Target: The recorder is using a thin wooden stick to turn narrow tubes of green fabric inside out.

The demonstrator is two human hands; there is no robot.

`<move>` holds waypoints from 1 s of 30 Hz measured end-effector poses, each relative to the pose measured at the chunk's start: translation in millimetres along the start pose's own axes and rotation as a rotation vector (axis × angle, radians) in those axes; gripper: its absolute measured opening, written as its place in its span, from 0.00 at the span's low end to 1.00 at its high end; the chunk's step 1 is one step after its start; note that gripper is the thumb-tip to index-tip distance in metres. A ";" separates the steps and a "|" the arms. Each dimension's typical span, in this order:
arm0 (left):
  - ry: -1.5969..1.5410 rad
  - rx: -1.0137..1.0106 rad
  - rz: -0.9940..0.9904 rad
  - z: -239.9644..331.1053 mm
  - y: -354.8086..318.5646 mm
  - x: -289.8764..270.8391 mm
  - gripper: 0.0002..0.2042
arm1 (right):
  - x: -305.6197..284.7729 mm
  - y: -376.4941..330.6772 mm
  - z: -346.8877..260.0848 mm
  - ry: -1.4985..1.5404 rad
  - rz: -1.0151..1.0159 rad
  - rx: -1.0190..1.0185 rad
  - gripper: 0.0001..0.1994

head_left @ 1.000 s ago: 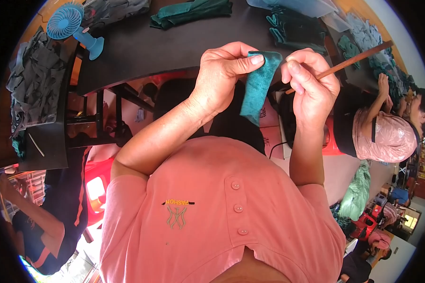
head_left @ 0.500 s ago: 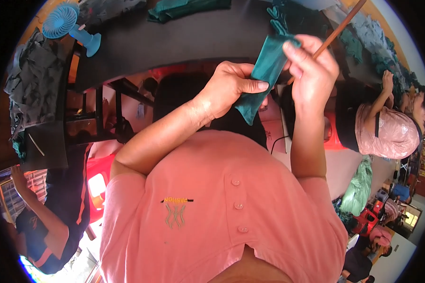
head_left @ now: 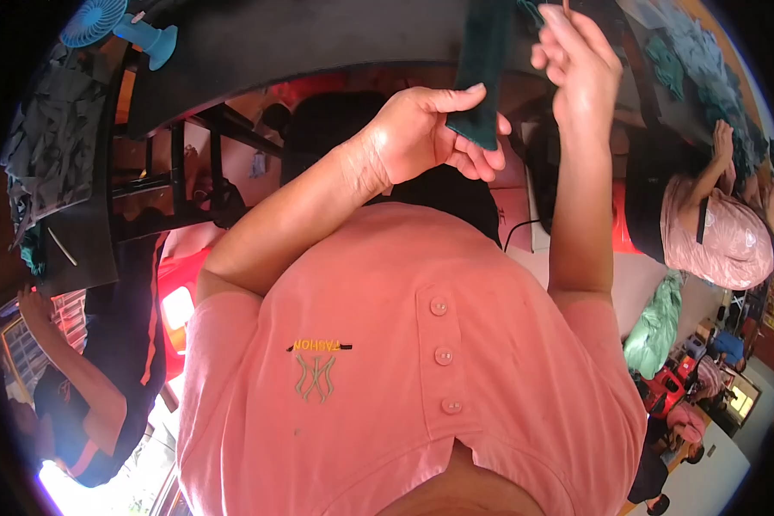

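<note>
My left hand (head_left: 434, 129) holds the lower end of a dark green velvety fabric strip (head_left: 482, 77). The thumb lies on the strip's near side, with the fingers behind it. The strip's upper part runs out of view at the top edge. My right hand (head_left: 583, 64) is raised to the right of the strip, fingers curled. A short bit of a thin brown stick (head_left: 566, 7) shows at its fingertips; the rest is out of view. Between the strip and my right hand, a narrow green fabric end (head_left: 531, 12) shows at the top edge.
A black table (head_left: 318, 43) lies ahead. At the far left stand a blue fan (head_left: 150, 39) and a heap of dark grey cloth pieces (head_left: 56, 142). Co-workers sit at left (head_left: 86, 404) and right (head_left: 718, 228). A light green bag (head_left: 654, 331) lies at right.
Both hands have moved up and forward with the strip, which now hangs more upright. My right hand has come away from the strip, and most of the stick has left the view.
</note>
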State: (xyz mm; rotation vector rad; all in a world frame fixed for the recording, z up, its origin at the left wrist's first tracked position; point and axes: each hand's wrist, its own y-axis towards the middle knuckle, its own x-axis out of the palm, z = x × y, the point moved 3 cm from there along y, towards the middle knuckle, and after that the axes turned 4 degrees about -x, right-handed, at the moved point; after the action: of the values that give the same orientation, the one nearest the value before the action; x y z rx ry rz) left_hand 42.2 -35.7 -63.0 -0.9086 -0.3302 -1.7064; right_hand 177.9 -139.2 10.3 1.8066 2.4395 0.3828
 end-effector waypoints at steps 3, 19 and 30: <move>-0.103 -0.036 0.021 -4.4 -0.5 -13.8 0.24 | -32.5 -14.7 11.3 0.002 -0.133 0.049 0.10; 0.371 0.040 0.605 10.3 1.8 -28.0 0.16 | -72.6 -117.0 79.8 0.024 -0.432 0.525 0.10; 0.180 0.061 0.527 5.3 21.1 -21.7 0.10 | -88.7 -131.3 71.2 0.065 -0.497 0.564 0.09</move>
State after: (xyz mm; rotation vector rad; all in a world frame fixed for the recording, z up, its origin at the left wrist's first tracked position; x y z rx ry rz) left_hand 65.4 -24.5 -79.7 -0.7121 -0.0148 -1.2691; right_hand 97.6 -248.5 -98.3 1.2350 3.1305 -0.3219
